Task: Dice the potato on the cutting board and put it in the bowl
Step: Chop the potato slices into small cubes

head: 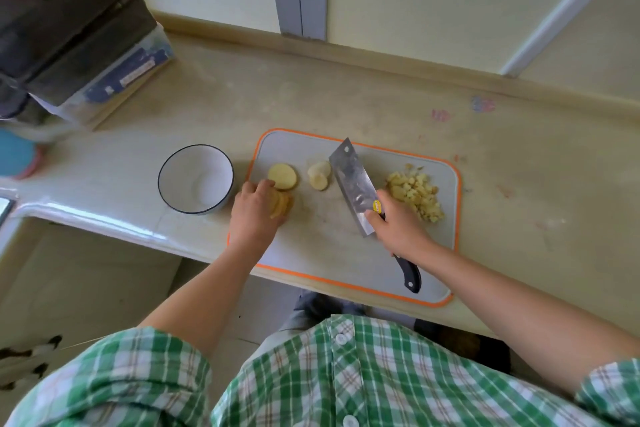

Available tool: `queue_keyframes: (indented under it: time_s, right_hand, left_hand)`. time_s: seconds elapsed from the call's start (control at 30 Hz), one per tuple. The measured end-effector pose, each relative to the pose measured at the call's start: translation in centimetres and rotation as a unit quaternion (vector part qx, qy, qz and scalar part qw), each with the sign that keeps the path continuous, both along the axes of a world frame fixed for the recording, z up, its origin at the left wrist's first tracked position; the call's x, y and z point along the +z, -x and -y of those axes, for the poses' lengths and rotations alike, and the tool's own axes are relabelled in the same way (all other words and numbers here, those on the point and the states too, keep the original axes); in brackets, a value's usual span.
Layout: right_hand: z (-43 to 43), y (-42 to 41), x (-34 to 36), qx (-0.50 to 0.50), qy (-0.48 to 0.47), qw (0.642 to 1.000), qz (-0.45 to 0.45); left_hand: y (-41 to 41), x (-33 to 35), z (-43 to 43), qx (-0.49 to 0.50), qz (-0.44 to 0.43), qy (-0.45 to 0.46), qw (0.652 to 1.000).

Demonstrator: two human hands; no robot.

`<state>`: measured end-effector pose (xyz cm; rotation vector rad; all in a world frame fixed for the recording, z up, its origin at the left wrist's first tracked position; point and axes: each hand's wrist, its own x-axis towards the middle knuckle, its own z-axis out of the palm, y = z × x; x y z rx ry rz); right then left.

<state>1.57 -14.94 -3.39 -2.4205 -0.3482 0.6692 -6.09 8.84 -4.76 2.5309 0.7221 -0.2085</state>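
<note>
Cubes [415, 196] are already lying on the right side of the board [311, 236]. The left hand [254, 208] is curling over a stack of slices [283, 204] still waiting to be cut, and the right hand [398, 229] is gripping the knife [353, 180]. The bowl [195, 178] is sitting empty just left of the board.

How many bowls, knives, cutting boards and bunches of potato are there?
bowl: 1
knife: 1
cutting board: 1
potato bunches: 4 (diced pile, round slice, small slices, stacked slices)
Total: 7
</note>
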Motion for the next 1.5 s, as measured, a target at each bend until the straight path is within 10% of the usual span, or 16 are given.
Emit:
queue_keyframes:
  time_s: [0.57, 1.1, 1.5]
  right_hand:
    - [1.6, 0.1, 0.7, -0.023, -0.023, 0.998, -0.048]
    - [6.9, 1.5, 1.2, -0.05, 0.021, 0.998, 0.021]
    - [6.6, 2.9, 0.0, 0.025, 0.075, 0.994, 0.07]
  left_hand:
    - [-0.1, 0.1, 0.6, -0.027, 0.038, -0.021, 0.999]
    - [-5.7, -1.3, 9.4, -0.491, -0.021, -0.062, 0.869]
    - [-2.7, -0.8, 9.5, -0.31, 0.025, -0.011, 0.95]
